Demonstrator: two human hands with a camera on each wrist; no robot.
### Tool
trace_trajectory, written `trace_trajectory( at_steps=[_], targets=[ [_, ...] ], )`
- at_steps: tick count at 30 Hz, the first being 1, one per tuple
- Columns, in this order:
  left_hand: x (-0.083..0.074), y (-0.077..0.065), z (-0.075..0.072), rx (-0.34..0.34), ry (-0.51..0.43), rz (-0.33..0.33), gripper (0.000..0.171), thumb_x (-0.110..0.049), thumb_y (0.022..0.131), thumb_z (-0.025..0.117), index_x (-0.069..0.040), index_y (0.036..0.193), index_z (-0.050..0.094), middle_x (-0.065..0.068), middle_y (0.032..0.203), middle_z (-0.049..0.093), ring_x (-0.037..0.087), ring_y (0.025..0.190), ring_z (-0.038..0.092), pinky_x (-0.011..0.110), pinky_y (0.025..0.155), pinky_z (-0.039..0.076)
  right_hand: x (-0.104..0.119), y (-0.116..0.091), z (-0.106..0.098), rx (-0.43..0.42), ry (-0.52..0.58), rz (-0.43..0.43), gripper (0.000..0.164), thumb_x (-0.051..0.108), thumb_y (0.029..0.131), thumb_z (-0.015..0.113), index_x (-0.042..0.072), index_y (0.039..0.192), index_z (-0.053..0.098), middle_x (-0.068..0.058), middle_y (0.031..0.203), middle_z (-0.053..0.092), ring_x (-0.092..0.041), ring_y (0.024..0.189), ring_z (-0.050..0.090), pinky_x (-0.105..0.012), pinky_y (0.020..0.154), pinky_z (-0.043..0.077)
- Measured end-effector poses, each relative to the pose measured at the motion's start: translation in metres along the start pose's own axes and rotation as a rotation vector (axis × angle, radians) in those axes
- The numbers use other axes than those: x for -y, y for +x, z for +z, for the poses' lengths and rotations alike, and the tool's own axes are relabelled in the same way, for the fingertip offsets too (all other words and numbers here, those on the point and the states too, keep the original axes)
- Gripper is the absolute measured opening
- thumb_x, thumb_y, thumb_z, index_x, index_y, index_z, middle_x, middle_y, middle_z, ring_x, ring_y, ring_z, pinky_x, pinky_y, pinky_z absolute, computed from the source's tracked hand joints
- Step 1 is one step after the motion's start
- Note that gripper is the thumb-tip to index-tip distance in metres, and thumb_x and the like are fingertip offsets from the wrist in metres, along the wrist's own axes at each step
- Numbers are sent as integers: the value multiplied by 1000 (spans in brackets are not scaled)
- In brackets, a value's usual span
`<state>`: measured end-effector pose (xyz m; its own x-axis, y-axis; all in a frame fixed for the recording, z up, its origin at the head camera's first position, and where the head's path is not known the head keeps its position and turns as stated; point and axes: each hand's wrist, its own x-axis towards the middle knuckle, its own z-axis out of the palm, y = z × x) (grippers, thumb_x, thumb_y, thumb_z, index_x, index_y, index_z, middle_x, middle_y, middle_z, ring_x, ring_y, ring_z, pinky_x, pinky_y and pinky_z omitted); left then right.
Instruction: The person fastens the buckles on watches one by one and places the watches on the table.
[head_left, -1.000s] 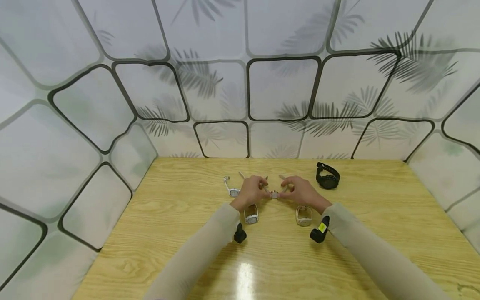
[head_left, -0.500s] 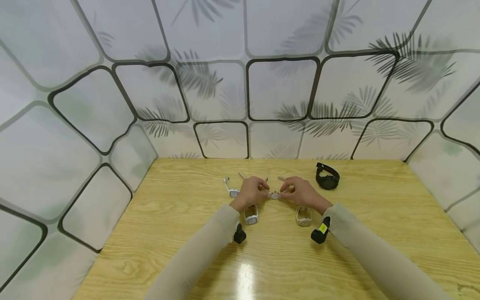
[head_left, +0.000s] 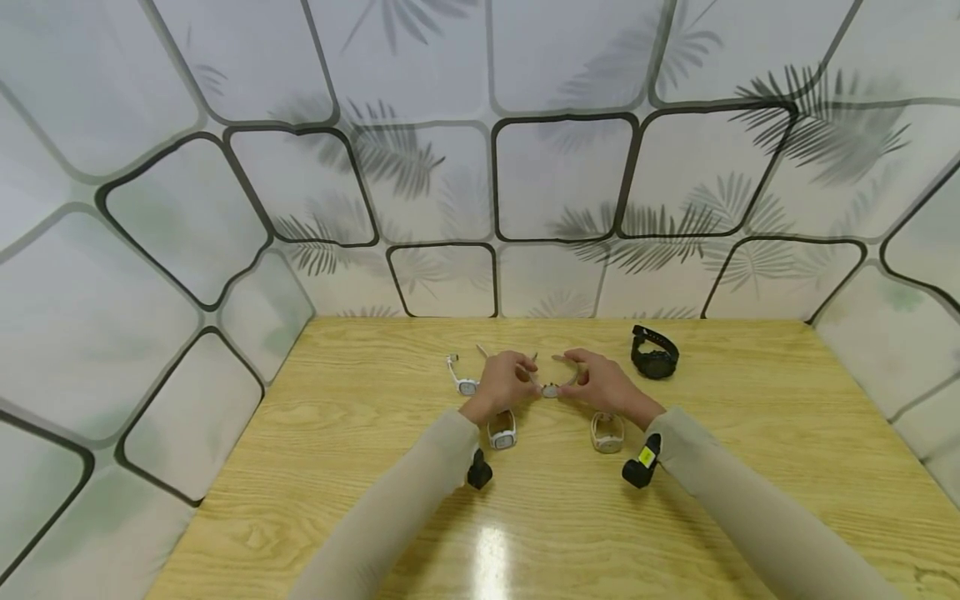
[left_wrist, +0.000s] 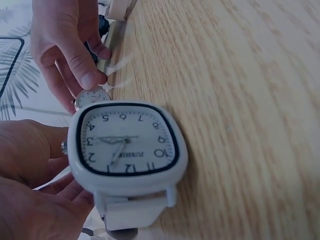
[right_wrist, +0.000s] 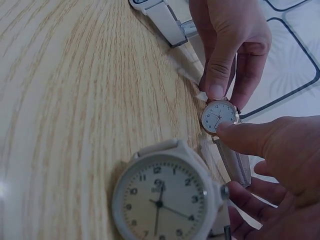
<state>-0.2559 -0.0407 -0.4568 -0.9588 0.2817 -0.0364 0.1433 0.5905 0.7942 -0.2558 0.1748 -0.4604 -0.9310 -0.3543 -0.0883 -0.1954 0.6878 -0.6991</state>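
Between my two hands, at the middle of the table, is a small round wristwatch [head_left: 551,390] with a white dial and a rose-gold case, clear in the right wrist view [right_wrist: 218,117]. My left hand [head_left: 504,383] pinches it at one side, where the strap joins the case. From the other side my right hand [head_left: 603,383] holds it, the thumb at the dial's edge and the fingers around the pale strap. Both strap ends stick up past the hands. A white square-faced watch [left_wrist: 127,145] stands near my left wrist, and a beige round watch [right_wrist: 160,200] near my right.
A black watch [head_left: 656,360] lies at the back right of the wooden table [head_left: 555,517]. Another white watch [head_left: 467,386] is left of my left hand, with a thin strap [head_left: 483,351] behind it. Patterned fabric walls [head_left: 570,179] rise at the back and sides.
The right-hand strap end of the small wristwatch has shifted slightly left, and its dial has tilted a little. Both hands stay nearly in place.
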Motion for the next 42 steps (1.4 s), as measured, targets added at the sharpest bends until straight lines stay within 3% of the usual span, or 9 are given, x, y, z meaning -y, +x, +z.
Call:
trace_trajectory(
  at_steps=[7, 15, 25, 33, 36, 42],
  targets=[
    [-3, 0, 1, -23, -65, 3, 38, 0, 87, 81, 2, 123, 70, 16, 110, 74, 24, 95, 73, 32, 72, 60, 1, -1, -1, -19, 46, 0, 72, 20, 94, 78, -1, 153, 43, -13, 105, 74, -28, 95, 71, -44, 77, 59],
    [-4, -2, 2, -22, -200, 8, 44, 5, 88, 78, 4, 130, 65, 21, 124, 67, 25, 97, 73, 31, 71, 61, -3, -1, -2, -27, 52, -23, 71, 21, 94, 78, -1, 153, 44, -13, 104, 74, -26, 93, 72, -41, 74, 60],
    [-8, -10, -3, -15, -240, 72, 46, 1, 89, 79, 2, 132, 64, 17, 135, 62, 27, 104, 72, 33, 77, 62, -4, -10, -7, -53, 99, -50, 74, 24, 94, 78, 2, 155, 42, -12, 108, 74, -26, 96, 72, -40, 73, 61],
    [-6, -14, -1, -101, -172, 160, 29, -12, 99, 70, -1, 126, 70, 12, 133, 64, 26, 101, 74, 29, 78, 61, -2, -20, -11, -89, 147, -68, 73, 22, 95, 78, 4, 155, 42, -19, 120, 68, -29, 101, 70, -42, 76, 61],
    [-7, -16, 0, -131, -210, 171, 22, -8, 101, 67, 0, 121, 72, 14, 129, 66, 27, 96, 75, 31, 76, 62, -1, -23, -11, -103, 168, -89, 72, 21, 95, 77, 3, 155, 43, -23, 128, 62, -31, 103, 69, -42, 78, 60],
    [-8, -17, 3, -189, -309, 179, 16, -1, 99, 67, 0, 112, 75, 15, 125, 68, 30, 89, 76, 48, 81, 62, 1, -27, -10, -119, 199, -118, 69, 19, 97, 75, 3, 155, 43, -27, 137, 56, -31, 104, 69, -41, 80, 61]
  ],
)
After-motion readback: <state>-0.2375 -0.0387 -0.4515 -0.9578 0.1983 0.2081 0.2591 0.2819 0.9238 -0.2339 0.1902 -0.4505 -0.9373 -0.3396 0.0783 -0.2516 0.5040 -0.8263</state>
